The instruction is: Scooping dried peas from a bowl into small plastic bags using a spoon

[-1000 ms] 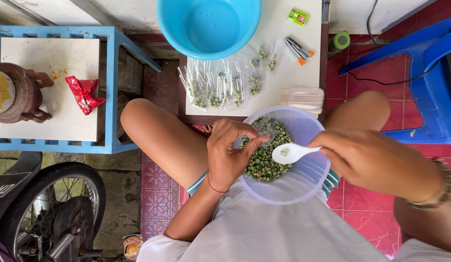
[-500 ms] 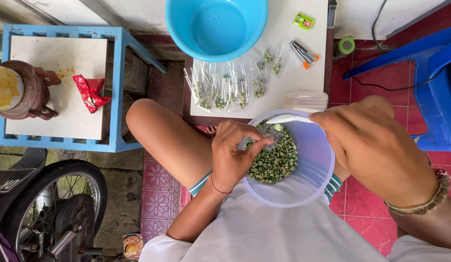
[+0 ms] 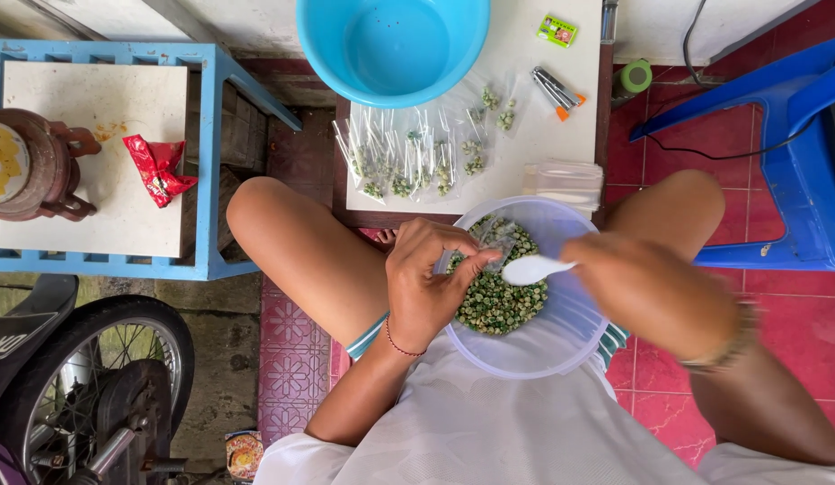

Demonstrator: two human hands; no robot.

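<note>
A clear plastic bowl (image 3: 561, 346) rests in my lap, part filled with green peas (image 3: 494, 301). My left hand (image 3: 431, 283) pinches a small clear plastic bag (image 3: 491, 235) at the bowl's left rim. My right hand (image 3: 637, 278), blurred, holds a white plastic spoon (image 3: 532, 268) whose scoop hovers over the peas beside the bag's mouth. Several filled small bags (image 3: 408, 166) lie in a row on the white board (image 3: 552, 99) in front of me.
A big blue basin (image 3: 392, 45) stands at the board's far edge, with a lighter (image 3: 557, 90), a small green packet (image 3: 558, 30) and a stack of flat bags (image 3: 568, 178) nearby. A blue stool (image 3: 215, 162) is left, a blue chair (image 3: 795, 153) right, a motorbike wheel (image 3: 103, 386) lower left.
My right hand has come back from the bowl's far rim to its right side, bringing the spoon level over the peas toward the bag in my left hand.
</note>
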